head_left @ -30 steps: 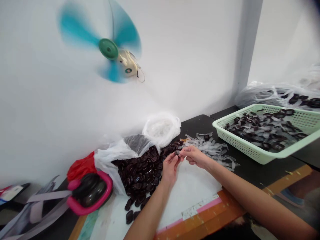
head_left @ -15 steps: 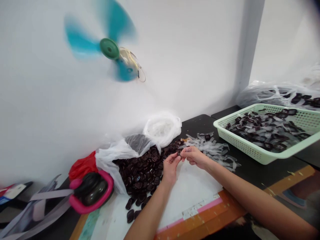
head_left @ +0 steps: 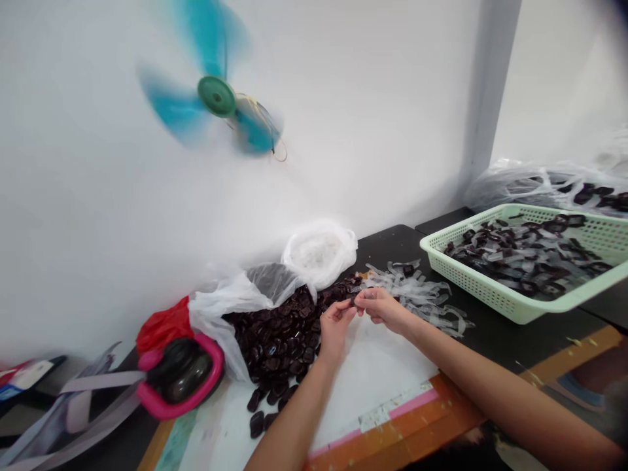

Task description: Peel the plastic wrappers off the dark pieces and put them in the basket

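Note:
In front of me, my left hand (head_left: 335,328) and my right hand (head_left: 381,306) meet with their fingertips pinched close together. Between them is a small dark piece (head_left: 352,301), mostly covered by the fingers. Beside my left hand lies a heap of glossy dark brown, squarish pieces (head_left: 277,340), spilling from a clear plastic bag (head_left: 220,304). Just past my right hand are translucent pale strips (head_left: 432,297) in a loose bunch. Both hands are above a white sheet (head_left: 377,373) on the table.
A pale green basket (head_left: 510,307) of dark pieces with strips stands at right. Behind it is a filled plastic bag (head_left: 520,186). At left are a pink-and-black object (head_left: 181,376), a red bag (head_left: 161,324) and grey straps (head_left: 98,386). A fan (head_left: 216,96) spins on the wall.
Both hands stay in nearly the same place, with only slight finger movement at the dark piece. The fan blades have turned.

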The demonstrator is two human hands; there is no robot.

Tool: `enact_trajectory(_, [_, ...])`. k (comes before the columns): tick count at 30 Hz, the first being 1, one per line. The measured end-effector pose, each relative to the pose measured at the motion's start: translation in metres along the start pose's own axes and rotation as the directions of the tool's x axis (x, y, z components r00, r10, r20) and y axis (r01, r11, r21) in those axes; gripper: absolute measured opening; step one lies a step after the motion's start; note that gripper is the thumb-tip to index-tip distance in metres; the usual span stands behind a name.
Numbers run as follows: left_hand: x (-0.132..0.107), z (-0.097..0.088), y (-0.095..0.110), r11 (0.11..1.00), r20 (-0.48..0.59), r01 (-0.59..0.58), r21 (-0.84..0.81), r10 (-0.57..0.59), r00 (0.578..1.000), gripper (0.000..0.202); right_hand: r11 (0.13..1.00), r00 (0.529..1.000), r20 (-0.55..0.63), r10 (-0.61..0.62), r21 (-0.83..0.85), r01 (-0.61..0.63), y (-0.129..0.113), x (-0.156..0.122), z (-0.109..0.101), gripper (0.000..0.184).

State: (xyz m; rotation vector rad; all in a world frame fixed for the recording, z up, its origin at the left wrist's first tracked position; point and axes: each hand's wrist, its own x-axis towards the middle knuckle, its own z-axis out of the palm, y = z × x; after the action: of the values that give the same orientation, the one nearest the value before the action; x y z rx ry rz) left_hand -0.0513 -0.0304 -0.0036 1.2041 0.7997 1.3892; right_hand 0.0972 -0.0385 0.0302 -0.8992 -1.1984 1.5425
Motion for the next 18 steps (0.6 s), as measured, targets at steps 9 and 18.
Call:
enact_trajectory(9, [0.002,-0.005,0.006,0.982,-0.043,-0.053,0.18,0.061,0.997,0.024,0.939,0.975,-0.082,-0.207,-0.295,0.175,0.003,0.003,0.004,0.021])
enact_trajectory(18, [0.007,-0.009,-0.005,0.956,-0.052,-0.099,0.277,0.117,0.992,0.023,0.488,0.868,0.083,-0.49,-0.799,0.352,0.006,0.0,0.003,0.014])
